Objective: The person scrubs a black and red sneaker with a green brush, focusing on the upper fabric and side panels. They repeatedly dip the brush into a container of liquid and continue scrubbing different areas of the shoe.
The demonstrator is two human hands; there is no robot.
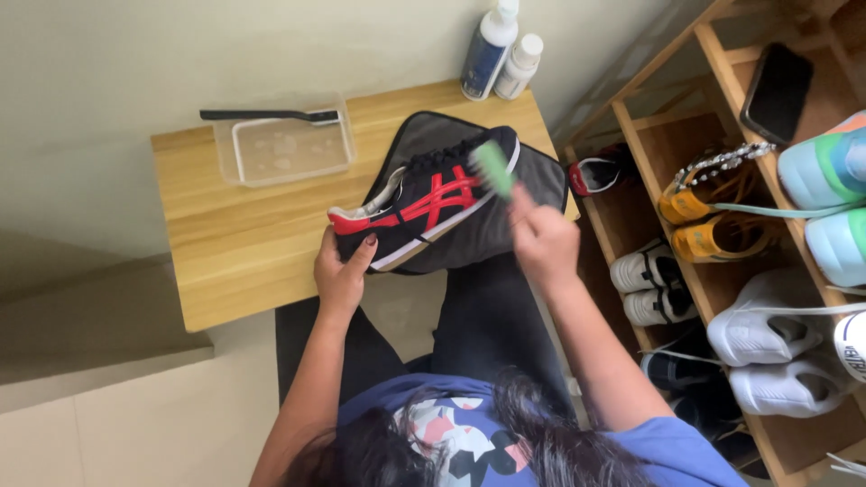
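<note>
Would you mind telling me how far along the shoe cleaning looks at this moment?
Set up: a clear tub with a dark brush across it and two bottles stand on the wooden table. In hand: the left hand steadies the black-and-red sneaker on a grey mat while the right hand works a green brush near its laces. How clean it is cannot be judged.

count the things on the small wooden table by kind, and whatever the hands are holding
sneaker, black with red stripes, held at the heel by the left hand: 1
green brush in the right hand: 1
dark mat: 1
clear plastic tub: 1
black-handled brush across the tub: 1
bottles: 2
total: 7
</note>
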